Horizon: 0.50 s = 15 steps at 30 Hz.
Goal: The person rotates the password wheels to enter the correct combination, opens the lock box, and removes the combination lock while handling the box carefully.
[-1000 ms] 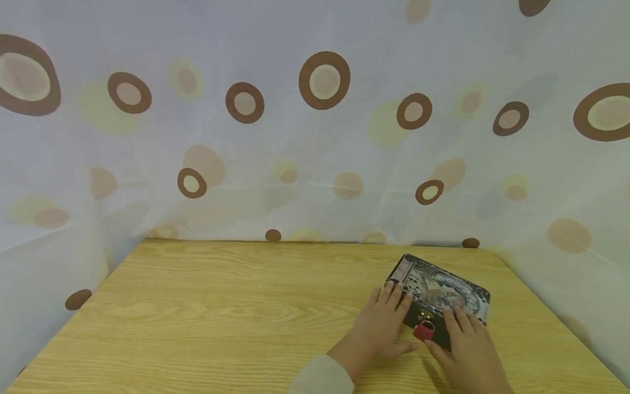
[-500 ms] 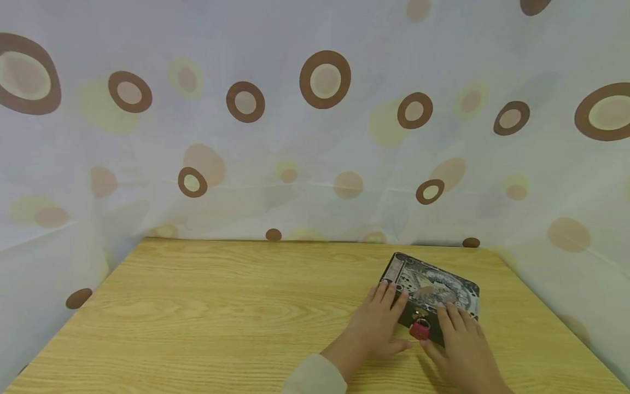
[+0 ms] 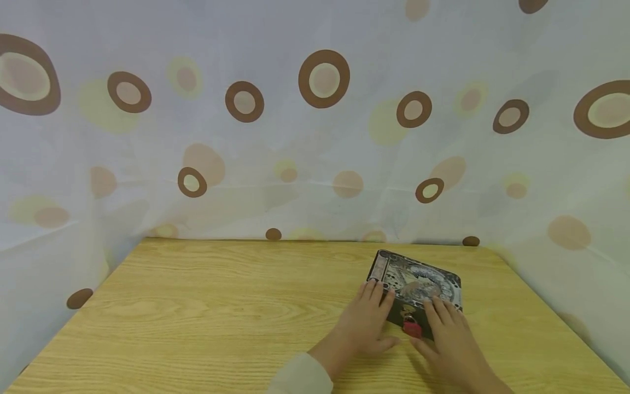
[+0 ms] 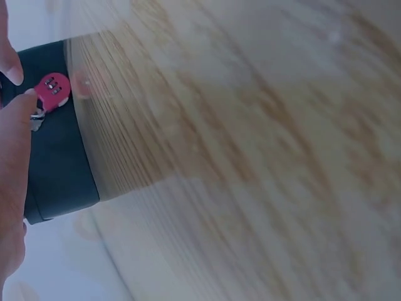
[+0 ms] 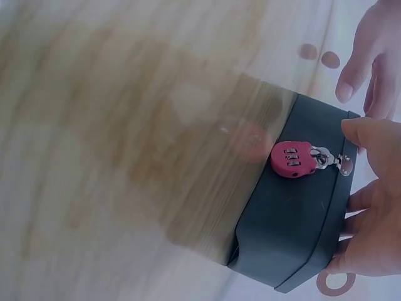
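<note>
A dark box [image 3: 410, 276] with a printed picture lid lies at an angle on the right part of the table. From the metal clasp on its front hangs a pink combination padlock [image 5: 292, 158], its number wheels showing in both wrist views. My left hand [image 3: 363, 322] rests straight fingers on the lid's near left corner, thumb out in front of the box. Over the near right part of the lid lie the fingers of my right hand [image 3: 453, 339], and its thumb is by the padlock. The right wrist view shows the dark green front [image 5: 282, 213] of the box.
The box sits on a light wood-grain table [image 3: 197, 328] with a glossy surface. Behind and at both sides hangs a pale curtain [image 3: 305, 142] with brown and yellow circles, meeting the table's back edge close behind the box.
The box has slid leftward across the table, padlock included. Both hands have moved left with it, keeping their places on the lid.
</note>
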Available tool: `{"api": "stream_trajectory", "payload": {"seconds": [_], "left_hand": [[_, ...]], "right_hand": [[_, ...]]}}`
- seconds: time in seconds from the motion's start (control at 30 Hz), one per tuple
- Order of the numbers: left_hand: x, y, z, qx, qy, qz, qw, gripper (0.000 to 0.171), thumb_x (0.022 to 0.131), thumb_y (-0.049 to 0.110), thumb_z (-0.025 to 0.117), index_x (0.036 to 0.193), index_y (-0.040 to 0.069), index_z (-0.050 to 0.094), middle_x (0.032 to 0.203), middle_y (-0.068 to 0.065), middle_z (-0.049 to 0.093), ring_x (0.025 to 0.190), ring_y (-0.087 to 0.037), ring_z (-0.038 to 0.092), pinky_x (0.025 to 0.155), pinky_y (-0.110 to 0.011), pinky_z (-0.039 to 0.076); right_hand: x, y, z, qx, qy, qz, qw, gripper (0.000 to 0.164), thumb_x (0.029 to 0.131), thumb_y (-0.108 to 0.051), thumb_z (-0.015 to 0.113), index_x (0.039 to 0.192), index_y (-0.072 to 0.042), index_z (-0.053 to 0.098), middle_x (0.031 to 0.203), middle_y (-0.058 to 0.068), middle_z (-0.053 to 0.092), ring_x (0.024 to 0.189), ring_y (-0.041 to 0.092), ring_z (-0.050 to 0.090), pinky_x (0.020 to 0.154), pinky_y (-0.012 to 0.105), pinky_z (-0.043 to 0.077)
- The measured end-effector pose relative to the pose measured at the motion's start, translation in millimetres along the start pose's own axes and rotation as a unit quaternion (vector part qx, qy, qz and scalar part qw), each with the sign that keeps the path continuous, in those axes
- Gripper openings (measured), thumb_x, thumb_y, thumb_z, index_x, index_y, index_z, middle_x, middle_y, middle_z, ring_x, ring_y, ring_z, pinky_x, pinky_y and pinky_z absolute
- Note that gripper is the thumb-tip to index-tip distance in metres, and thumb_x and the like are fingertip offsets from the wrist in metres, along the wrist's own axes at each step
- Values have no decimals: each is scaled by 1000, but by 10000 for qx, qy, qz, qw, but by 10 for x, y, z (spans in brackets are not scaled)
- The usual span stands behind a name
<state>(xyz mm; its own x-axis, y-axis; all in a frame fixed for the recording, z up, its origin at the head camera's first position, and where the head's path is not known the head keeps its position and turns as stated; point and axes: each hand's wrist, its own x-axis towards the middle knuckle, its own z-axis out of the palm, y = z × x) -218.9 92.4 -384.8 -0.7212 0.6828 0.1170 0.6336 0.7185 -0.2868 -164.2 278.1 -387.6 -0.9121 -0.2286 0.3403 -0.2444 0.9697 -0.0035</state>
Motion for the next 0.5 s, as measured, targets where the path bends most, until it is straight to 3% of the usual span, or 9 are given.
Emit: {"api": "stream_trajectory", "payload": {"seconds": [0.5], "left_hand": [[-99, -125, 35, -254, 324, -48, 9991, 77, 89, 66, 33, 145, 14, 28, 148, -9, 33, 139, -24, 28, 116, -34, 23]], "right_hand": [[74, -128, -29, 223, 50, -171, 9996, 72, 78, -34, 71, 128, 11, 45, 132, 34, 44, 120, 52, 41, 96, 63, 36]]}}
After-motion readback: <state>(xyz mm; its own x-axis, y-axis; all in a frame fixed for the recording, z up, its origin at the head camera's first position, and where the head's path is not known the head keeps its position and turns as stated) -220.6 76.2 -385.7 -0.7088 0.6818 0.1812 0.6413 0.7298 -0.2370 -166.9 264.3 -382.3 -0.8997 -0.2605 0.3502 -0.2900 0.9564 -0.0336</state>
